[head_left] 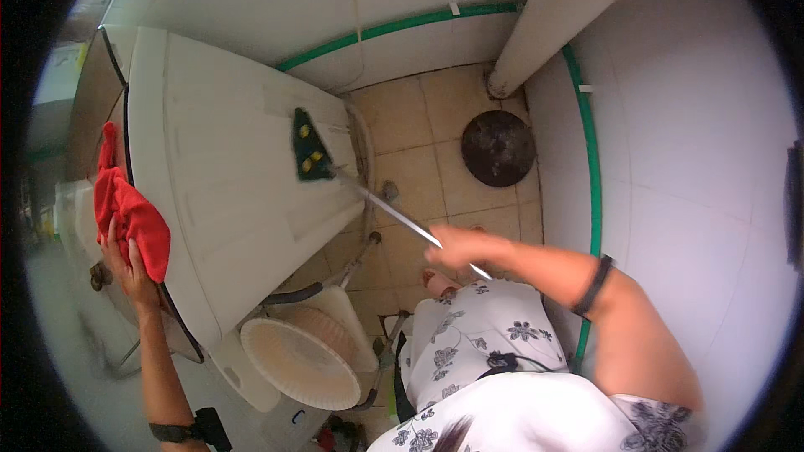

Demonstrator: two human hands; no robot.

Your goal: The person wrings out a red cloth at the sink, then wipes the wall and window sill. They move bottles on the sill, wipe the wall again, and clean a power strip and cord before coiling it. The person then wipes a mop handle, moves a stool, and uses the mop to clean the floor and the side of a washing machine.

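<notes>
My left hand (132,274) is at the top edge of a white box-shaped appliance (243,176). Its fingers grip a bunched red cloth (141,222), which lies across the black-trimmed edge and partly covers what is beneath it. My right hand (456,247) is wrapped round the silver pole of a mop (394,213), close to my body. The mop's dark green triangular head (300,146), with yellow parts on it, is raised off the floor against or just in front of the appliance's side panel; I cannot tell whether it touches.
Near the appliance's front corner, a cream plastic basin (297,364) rests tilted among metal-legged frames. A dark round disc (498,149) lies on the tiled floor (408,113), by a thick white pipe (557,25) in the corner. A grey hose (367,146) runs along the appliance.
</notes>
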